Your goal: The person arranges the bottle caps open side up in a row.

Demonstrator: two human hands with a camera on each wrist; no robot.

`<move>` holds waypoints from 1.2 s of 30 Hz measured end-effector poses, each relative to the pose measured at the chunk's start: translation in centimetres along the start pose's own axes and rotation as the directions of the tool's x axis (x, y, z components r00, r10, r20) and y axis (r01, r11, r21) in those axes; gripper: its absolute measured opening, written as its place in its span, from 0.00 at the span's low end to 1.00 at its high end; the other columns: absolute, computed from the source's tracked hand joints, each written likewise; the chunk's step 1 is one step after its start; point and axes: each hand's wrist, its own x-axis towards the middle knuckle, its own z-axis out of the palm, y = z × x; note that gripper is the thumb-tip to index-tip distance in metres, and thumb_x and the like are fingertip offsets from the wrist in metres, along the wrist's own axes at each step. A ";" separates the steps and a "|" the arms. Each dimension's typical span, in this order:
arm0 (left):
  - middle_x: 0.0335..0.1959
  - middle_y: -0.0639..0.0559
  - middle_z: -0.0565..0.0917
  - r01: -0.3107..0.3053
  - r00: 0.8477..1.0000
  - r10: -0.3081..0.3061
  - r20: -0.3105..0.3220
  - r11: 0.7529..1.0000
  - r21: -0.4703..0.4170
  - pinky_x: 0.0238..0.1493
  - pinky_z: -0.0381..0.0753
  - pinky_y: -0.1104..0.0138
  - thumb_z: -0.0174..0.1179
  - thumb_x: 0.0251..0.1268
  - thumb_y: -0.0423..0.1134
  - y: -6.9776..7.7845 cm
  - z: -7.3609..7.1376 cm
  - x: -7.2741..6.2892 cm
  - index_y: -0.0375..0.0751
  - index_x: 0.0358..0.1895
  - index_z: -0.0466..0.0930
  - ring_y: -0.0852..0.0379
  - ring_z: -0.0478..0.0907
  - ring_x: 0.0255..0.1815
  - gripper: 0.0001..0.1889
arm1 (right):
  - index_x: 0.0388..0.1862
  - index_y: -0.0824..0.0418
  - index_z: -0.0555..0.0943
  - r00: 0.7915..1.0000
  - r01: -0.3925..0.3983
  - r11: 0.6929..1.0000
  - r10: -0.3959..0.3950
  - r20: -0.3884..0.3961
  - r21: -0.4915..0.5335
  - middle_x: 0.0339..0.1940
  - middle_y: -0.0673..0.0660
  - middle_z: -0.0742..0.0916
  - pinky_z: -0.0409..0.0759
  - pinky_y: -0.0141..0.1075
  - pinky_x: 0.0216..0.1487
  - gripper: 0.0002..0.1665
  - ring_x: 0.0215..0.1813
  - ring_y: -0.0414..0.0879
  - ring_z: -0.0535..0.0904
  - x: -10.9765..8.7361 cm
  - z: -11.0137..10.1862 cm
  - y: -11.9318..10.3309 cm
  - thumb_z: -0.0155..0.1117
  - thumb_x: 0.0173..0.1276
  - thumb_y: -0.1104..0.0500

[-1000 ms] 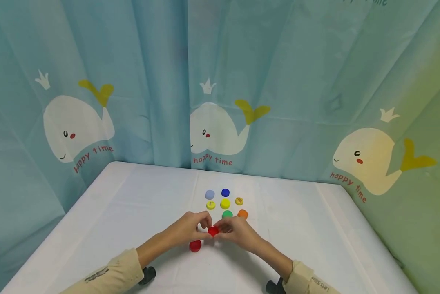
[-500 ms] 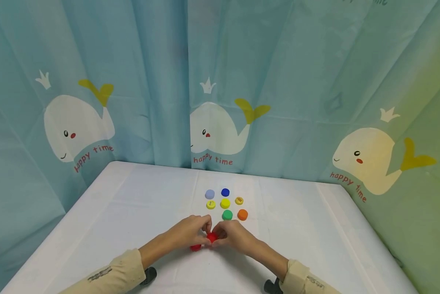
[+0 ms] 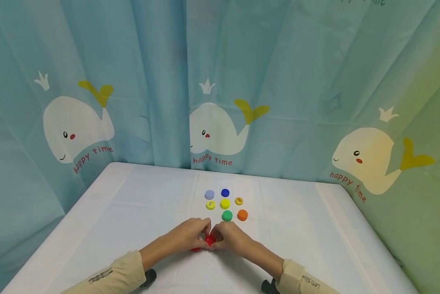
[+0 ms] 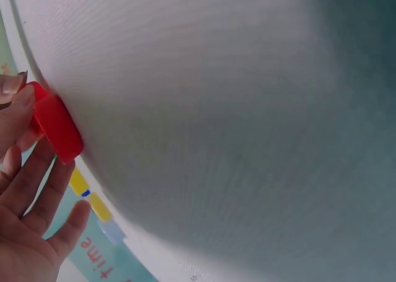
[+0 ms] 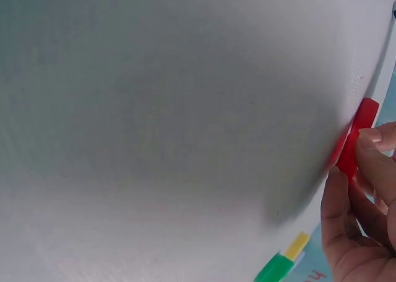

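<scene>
Two red bottle caps are at the near middle of the white table. Between the fingertips of my left hand (image 3: pixel 193 233) and right hand (image 3: pixel 233 239) is one red cap (image 3: pixel 210 240), pinched from both sides. The other red cap (image 3: pixel 195 249) lies on the table, partly covered by my left hand in the head view. From the left wrist, that second cap (image 4: pixel 60 130) shows side-on, close against the held one. The right wrist view has thumb and fingers on the held cap (image 5: pixel 348 156), low over the tabletop.
Beyond my hands lie a green cap (image 3: pixel 227 215) and an orange cap (image 3: pixel 242 215). Farther back are several yellow caps, including a plain one (image 3: pixel 225 203), plus a pale blue cap (image 3: pixel 209 194) and a dark blue cap (image 3: pixel 225 192). A whale-print curtain (image 3: pixel 161 102) hangs behind the table.
Both hands have moved slightly toward me and left with the held red cap, closing in on the other red cap, which is now more covered. The remaining caps stay put.
</scene>
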 end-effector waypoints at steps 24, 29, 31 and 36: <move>0.26 0.63 0.77 0.008 0.999 -0.006 0.045 0.999 -0.045 0.33 0.71 0.72 0.73 0.47 0.39 0.1 0.1 0.0 0.46 0.34 0.69 0.64 0.70 0.29 0.19 | 0.35 0.63 0.80 0.999 -0.020 0.999 0.022 0.040 -0.034 0.26 0.45 0.82 0.75 0.21 0.33 0.16 0.28 0.30 0.75 0.2 0.3 -0.1 0.77 0.49 0.62; 0.27 0.62 0.78 0.016 0.998 -0.013 0.055 0.998 -0.064 0.36 0.73 0.72 0.73 0.48 0.39 0.2 0.0 0.0 0.46 0.35 0.70 0.64 0.72 0.30 0.18 | 0.36 0.64 0.80 0.999 -0.007 1.000 0.008 0.050 -0.027 0.26 0.46 0.83 0.75 0.21 0.33 0.17 0.28 0.31 0.75 0.1 0.1 -0.2 0.77 0.49 0.62; 0.28 0.62 0.78 0.017 0.998 -0.012 0.057 0.997 -0.080 0.36 0.73 0.72 0.73 0.47 0.38 0.2 -0.1 0.0 0.45 0.35 0.70 0.64 0.72 0.30 0.18 | 0.37 0.65 0.80 0.998 -0.003 1.000 0.005 0.055 -0.025 0.26 0.46 0.83 0.75 0.22 0.33 0.18 0.28 0.31 0.75 0.1 0.0 -0.3 0.77 0.49 0.61; 0.29 0.61 0.80 0.022 0.998 -0.013 0.065 0.991 -0.134 0.36 0.75 0.73 0.74 0.46 0.38 -0.1 -0.3 -0.1 0.44 0.36 0.71 0.65 0.75 0.31 0.19 | 0.41 0.66 0.80 0.997 -0.010 1.000 0.013 0.077 -0.029 0.25 0.46 0.83 0.75 0.22 0.34 0.23 0.27 0.31 0.75 -0.1 -0.4 -0.3 0.78 0.48 0.60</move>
